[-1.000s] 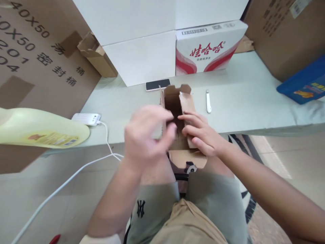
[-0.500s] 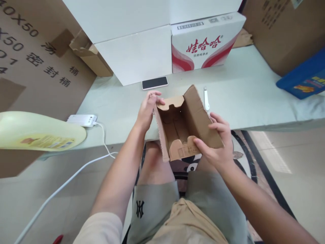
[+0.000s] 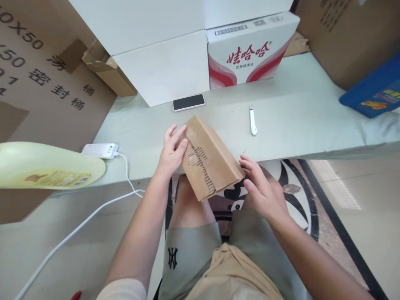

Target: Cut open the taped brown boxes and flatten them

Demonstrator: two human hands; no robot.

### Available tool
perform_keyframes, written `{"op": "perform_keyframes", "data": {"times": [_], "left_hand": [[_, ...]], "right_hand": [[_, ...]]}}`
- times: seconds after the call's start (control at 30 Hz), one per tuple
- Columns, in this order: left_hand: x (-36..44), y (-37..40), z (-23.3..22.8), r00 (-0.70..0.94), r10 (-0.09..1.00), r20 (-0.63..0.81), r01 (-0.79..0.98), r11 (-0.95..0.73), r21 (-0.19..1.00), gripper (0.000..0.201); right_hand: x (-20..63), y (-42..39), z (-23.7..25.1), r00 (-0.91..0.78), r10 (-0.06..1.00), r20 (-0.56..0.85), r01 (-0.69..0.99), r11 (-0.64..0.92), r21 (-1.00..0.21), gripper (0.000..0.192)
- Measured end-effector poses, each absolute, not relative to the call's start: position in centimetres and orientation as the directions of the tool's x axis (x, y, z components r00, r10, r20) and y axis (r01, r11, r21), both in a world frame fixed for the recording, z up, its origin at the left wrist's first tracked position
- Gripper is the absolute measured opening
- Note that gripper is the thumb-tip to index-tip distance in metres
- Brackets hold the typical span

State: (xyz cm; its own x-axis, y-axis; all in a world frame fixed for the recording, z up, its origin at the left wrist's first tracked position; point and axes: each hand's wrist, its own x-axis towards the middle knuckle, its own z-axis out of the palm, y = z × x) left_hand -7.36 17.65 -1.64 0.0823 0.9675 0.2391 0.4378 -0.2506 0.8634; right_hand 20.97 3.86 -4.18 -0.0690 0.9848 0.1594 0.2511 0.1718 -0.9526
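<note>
the left hand (image 3: 170,152) lies with fingers spread flat against the upper left side of the small cardboard box (image 3: 209,160), thumb behind it. the right hand (image 3: 262,187) touches the box's lower right corner with loosely curled fingertips. the box hangs tilted between both hands, over the near edge of the table (image 3: 296,112).

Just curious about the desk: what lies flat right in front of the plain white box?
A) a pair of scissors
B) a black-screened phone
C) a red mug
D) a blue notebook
B: a flat black-screened phone lies on the pale green table, against the plain white box.
</note>
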Motion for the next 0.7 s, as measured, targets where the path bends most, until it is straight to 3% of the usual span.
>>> {"op": "perform_keyframes", "data": {"times": [0.1,0.17,0.27,0.4,0.5,0.6,0.7], "left_hand": [[-8.6,14.5,-2.3,-0.142,0.981,0.134,0.39,-0.069,0.918,0.079],[-8.7,11.5,-2.6,-0.285,0.956,0.063,0.237,0.006,0.972,0.077],[-8.9,6.8,-2.8,-0.215,0.94,-0.265,-0.261,0.206,0.943,0.08],[-10.3,3.1,-2.8,-0.045,0.752,-0.657,-0.509,0.549,0.663,0.05],[-10.7,2.8,-2.3,-0.017,0.686,-0.727,-0.613,0.567,0.549,0.036],[-10.1,3.0,-1.6,-0.051,0.737,-0.674,-0.662,0.48,0.575,0.03],[-9.7,2.8,-1.4,0.016,0.76,-0.649,-0.661,0.495,0.564,0.034]], "right_hand": [[19.9,3.3,-5.8,-0.092,0.99,-0.111,0.135,-0.098,-0.986,0.065],[18.9,2.5,-6.5,-0.182,0.968,-0.173,0.009,-0.174,-0.985,0.07],[17.9,0.6,-6.6,-0.311,0.95,-0.025,-0.048,-0.042,-0.998,0.07],[18.2,0.0,-5.4,-0.47,0.845,0.256,-0.019,0.28,-0.96,0.053],[19.9,4.2,-4.4,-0.269,0.918,0.29,0.215,0.351,-0.911,0.035],[22.4,11.7,-4.0,0.077,0.976,0.206,0.624,0.113,-0.773,0.043],[24.7,18.2,-4.5,0.178,0.982,0.061,0.823,-0.115,-0.557,0.063]]}}
